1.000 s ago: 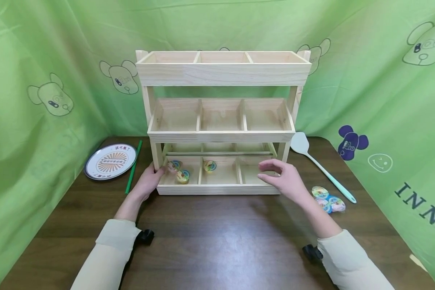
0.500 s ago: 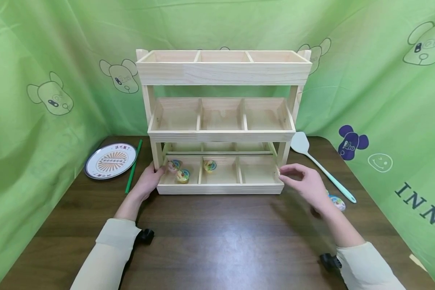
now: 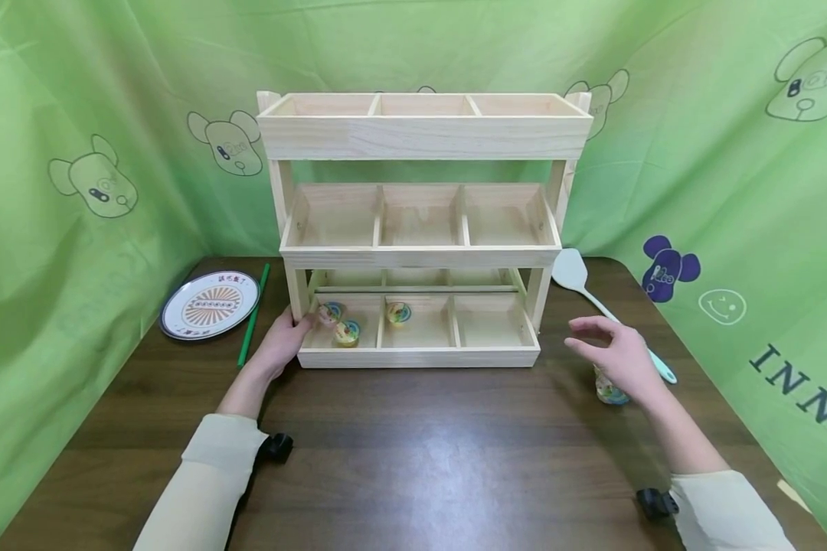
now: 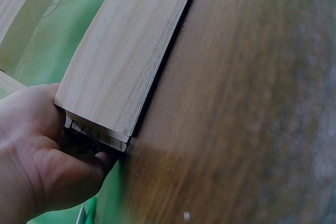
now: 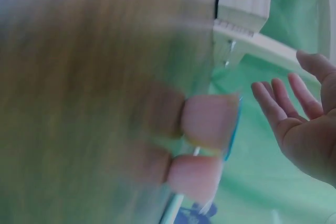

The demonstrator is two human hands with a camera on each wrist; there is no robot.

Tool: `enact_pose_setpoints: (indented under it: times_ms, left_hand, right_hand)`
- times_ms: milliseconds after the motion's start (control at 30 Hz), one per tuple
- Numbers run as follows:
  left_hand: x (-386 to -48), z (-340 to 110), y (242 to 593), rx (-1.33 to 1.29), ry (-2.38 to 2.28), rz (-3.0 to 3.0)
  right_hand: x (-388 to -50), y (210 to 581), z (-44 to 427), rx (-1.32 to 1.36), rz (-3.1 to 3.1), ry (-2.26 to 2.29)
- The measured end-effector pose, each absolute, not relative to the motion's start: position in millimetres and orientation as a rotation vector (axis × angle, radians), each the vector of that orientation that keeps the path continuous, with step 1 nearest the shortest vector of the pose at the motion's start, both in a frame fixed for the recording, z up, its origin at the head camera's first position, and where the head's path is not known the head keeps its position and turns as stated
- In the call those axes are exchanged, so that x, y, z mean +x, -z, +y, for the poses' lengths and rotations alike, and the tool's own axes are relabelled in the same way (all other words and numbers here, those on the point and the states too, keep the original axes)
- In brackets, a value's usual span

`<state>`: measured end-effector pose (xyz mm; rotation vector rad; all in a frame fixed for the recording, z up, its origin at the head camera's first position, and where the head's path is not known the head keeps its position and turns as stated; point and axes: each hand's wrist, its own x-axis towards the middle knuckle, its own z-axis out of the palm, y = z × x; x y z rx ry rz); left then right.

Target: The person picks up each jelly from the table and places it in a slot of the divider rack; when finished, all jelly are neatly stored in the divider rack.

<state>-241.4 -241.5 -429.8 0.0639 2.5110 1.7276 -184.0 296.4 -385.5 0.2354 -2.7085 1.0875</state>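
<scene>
A pale three-tier wooden rack (image 3: 420, 360) stands on the table, its bottom tray split into compartments. Two small lidded cups (image 3: 347, 333) lie in that tray's left compartment, and one cup (image 3: 398, 313) in the middle one. My left hand (image 3: 276, 348) grips the rack's lower left end; in the left wrist view the hand (image 4: 58, 156) is at the wood's corner, some fingers hidden. My right hand (image 3: 620, 360), fingers loosely bent and holding nothing, is over small cups (image 3: 609, 389) right of the rack. The right wrist view shows two pinkish cups (image 5: 210, 121) beside the hand (image 5: 304, 124).
A white plate (image 3: 210, 306) and a green stick (image 3: 253, 317) lie left of the rack. On its right lies a spatula (image 3: 570, 270) with a light-blue handle, partly behind my right hand. Green patterned cloth (image 3: 413, 46) surrounds the table.
My right hand has moved right, from the bottom tray's right compartment past its right end to the cups on the table, now covering part of them. My left hand has stayed in place.
</scene>
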Motion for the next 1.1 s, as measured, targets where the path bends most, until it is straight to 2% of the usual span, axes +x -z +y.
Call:
enact_pose_setpoints:
  times_ms: [700, 1000, 1100]
  left_hand:
    - [-243, -243, 432, 0.056, -1.706, 2.529]
    - [-243, -243, 432, 0.052, -1.709, 2.518]
    - [-237, -239, 421, 0.053, -1.713, 2.498]
  right_hand:
    - [-183, 389, 328, 0.133, -3.006, -0.898]
    - [-187, 391, 321, 0.203, -3.051, -0.907]
    - [-188, 391, 314, 0.220, -3.031, -0.966]
